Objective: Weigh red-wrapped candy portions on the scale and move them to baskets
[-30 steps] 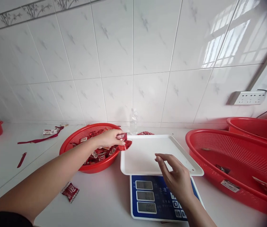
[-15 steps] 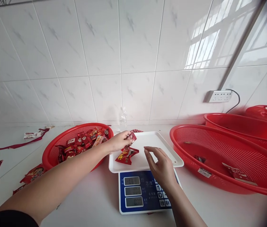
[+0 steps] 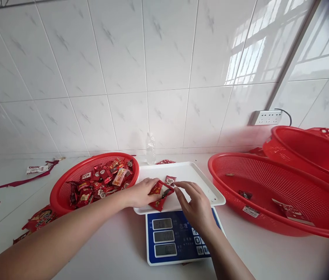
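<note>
My left hand [image 3: 145, 193] grips a red packet [image 3: 156, 203] over the left part of the white scale tray [image 3: 188, 171]. The packet's upper edge gapes, showing a pale inside and something dark. My right hand [image 3: 193, 196] pinches the packet's right edge between thumb and forefinger. Just behind the packet, a small red and white wrapped piece [image 3: 170, 180] lies on the tray. Below the tray is the scale's blue panel [image 3: 182, 241] with three displays. Left of the tray, a red basket [image 3: 61, 190] holds several small red wrapped packets.
A large red basket [image 3: 225, 167] at the right holds a few items, with another red basket [image 3: 281, 140] behind it. A clear bottle [image 3: 151, 149] stands by the wall. Red wrappers [image 3: 40, 219], a dark red ribbon [image 3: 21, 181] and a power strip [image 3: 266, 117] are also in view.
The small wrapped piece has left my left hand and lies on the tray. My left hand has taken up the red packet, and my right hand has closed on its edge. The rear right basket has shifted.
</note>
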### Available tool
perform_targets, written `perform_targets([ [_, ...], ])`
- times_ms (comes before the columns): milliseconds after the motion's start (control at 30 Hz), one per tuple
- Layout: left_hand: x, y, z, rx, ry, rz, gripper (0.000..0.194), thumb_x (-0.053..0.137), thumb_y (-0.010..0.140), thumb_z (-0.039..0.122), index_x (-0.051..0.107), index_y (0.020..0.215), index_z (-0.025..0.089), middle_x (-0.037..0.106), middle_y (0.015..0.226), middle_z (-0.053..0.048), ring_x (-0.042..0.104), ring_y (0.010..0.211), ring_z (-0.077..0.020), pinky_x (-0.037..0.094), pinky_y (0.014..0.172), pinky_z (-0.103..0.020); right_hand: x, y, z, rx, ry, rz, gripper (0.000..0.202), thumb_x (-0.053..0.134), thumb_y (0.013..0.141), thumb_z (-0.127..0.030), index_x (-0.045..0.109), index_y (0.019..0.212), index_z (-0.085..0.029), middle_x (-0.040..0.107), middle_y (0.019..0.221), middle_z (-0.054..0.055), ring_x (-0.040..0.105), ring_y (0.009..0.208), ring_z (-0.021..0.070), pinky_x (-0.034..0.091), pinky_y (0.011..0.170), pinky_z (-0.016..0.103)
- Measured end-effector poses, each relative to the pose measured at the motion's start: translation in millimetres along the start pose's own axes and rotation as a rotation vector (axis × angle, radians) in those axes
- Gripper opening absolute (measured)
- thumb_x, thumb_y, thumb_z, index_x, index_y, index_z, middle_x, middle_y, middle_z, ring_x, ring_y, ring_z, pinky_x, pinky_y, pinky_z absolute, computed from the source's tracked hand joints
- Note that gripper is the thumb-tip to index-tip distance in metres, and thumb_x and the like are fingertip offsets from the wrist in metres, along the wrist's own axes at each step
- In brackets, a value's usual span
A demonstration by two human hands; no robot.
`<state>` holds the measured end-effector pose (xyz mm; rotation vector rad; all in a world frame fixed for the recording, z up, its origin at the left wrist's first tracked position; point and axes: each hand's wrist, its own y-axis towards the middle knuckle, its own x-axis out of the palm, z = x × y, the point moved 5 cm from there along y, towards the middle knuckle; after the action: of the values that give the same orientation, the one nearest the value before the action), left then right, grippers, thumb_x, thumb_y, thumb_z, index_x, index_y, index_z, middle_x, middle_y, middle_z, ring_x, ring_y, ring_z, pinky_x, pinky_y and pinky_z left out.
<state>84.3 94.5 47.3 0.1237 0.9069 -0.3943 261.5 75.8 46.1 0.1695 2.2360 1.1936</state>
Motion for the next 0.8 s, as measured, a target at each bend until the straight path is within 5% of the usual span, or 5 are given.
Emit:
perform_targets([
  [200,13.4,22.0,16.5,0.086,-0.056,0.120,0.057,0.052,0.088,0.039,0.038,0.140,0.021,0.041,0.147,-0.011,0.035,0.136,-0.0250,0.028,0.112,-0.040,1.5,0.6,3.3,-0.033,-0.035,-0.038,0.022,0.045,0.095,-0.029,0.066,0.096,-0.020,0.072,0.091,0.007,0.065,0.086,0.0216,0.051,0.075,0.035],
  [333,-26.6,26.4,2.1,0.024,-0.077,0.252,0.051,0.043,0.091,0.038,0.038,0.139,0.021,0.042,0.147,-0.009,0.039,0.135,-0.0217,0.032,0.109,-0.035,7.8,-0.3,-0.4,-0.088,-0.046,-0.174,0.021,0.050,0.092,-0.030,0.069,0.086,-0.023,0.073,0.089,0.004,0.066,0.087,0.0202,0.050,0.080,0.035],
  [467,-80.8,5.7,-41.9,-0.174,0.014,0.365,0.044,0.038,0.089,0.038,0.047,0.126,0.015,0.057,0.130,-0.014,0.054,0.119,-0.0239,0.042,0.098,-0.036,12.1,-2.6,4.6,-0.043,-0.148,-0.295,0.018,0.054,0.089,-0.030,0.069,0.082,-0.024,0.073,0.092,0.004,0.067,0.086,0.0214,0.050,0.078,0.037],
  [667,-98.9,-59.7,-104.1,-0.481,0.244,0.030,0.020,0.063,0.062,0.035,0.064,0.074,0.019,0.070,0.073,-0.005,0.064,0.072,-0.0264,0.049,0.069,-0.035,9.0,-3.4,21.5,0.010,-0.265,-0.233,0.026,0.047,0.090,-0.034,0.068,0.097,-0.021,0.073,0.097,0.009,0.067,0.089,0.0262,0.051,0.078,0.042],
  [800,-81.4,-86.7,-118.0,-0.578,0.298,-0.165,0.033,0.068,0.051,0.028,0.069,0.083,0.021,0.073,0.086,-0.008,0.065,0.080,-0.0312,0.048,0.071,-0.036,10.1,-3.7,18.2,-0.017,-0.211,-0.191,0.032,0.041,0.093,-0.040,0.067,0.100,-0.021,0.073,0.095,0.008,0.068,0.089,0.0257,0.052,0.074,0.040],
])
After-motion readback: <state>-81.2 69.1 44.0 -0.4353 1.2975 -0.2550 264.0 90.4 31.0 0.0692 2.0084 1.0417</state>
